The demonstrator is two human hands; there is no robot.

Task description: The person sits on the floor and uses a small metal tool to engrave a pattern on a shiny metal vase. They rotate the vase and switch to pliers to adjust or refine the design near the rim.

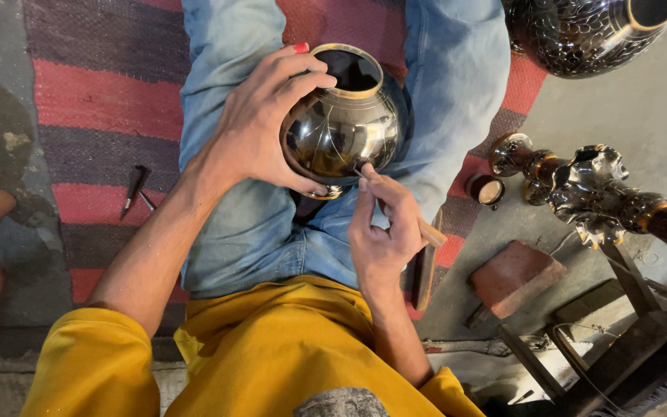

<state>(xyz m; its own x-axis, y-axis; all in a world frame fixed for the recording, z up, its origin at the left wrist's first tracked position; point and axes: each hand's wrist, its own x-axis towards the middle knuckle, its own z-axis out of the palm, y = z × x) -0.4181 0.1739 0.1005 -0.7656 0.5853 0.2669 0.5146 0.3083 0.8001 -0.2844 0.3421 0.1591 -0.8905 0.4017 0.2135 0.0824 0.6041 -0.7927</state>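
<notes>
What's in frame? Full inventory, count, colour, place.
pot: 1, dark glossy with gold rim, on lap
engraving tool: 1, wooden handle, tip at pot
large vase: 1, dark patterned, top right
ornate stand piece: 1, dark and gold, right
small cup: 1, dark, beside rug
brick: 1, reddish, floor right
small tools: 2, dark, on rug left
rug: 1, red and purple stripes, floor
left hand: cups pot
right hand: holds engraving tool

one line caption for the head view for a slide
Left hand steadies a dark polished metal pot on the lap while the right hand presses a wooden-handled engraving tool against it.
</notes>
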